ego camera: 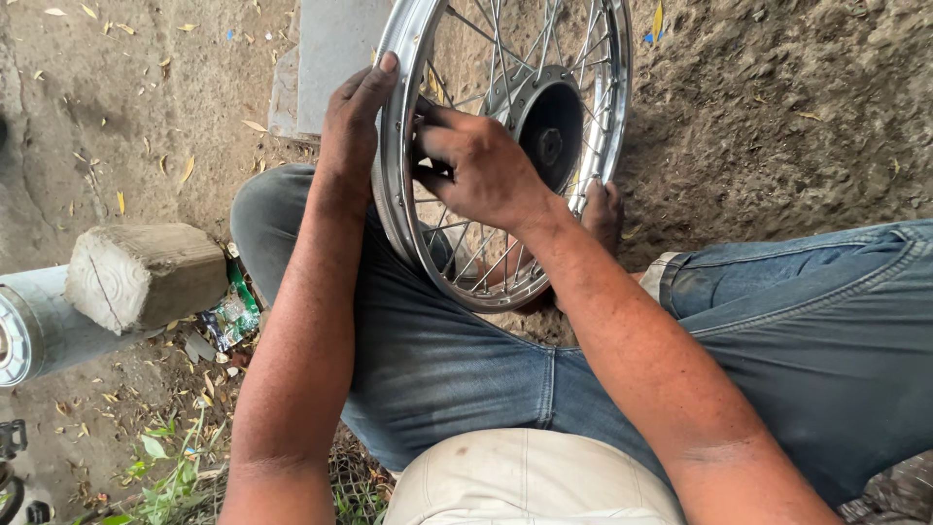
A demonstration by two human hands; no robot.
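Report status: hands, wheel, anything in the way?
Left hand grips wheel rim. Right hand pinches among spokes. Wheel upright between legs; nothing blocking.

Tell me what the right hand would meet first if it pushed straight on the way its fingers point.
The right hand reaches in among the spokes, fingers pointing at the rim; the rim's inner side looks first, though depth is unclear.
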